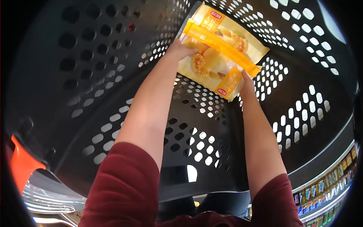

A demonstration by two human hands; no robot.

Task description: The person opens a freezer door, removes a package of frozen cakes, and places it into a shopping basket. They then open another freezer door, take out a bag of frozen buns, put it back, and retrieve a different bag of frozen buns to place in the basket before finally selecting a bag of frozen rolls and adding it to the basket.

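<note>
At the far end of a black perforated plastic basket [204, 142] is a yellow food packet [219, 56] printed with round golden pastries and red-and-white labels. An orange strip crosses its middle, and the two label ends face opposite ways. My left hand [180, 50] grips its left edge, thumb lying over the front and the other fingers hidden behind. On the lower right edge, below the end of the orange strip, my right hand [246, 86] holds it with the thumb in front. The packet is tilted against the basket's far corner.
Basket walls with rows of oval holes surround both arms. An orange handle part [23, 162] shows at the left rim. Beyond the right rim are store shelves [325, 189] lined with small packaged goods. My legs [223, 204] are below the near rim.
</note>
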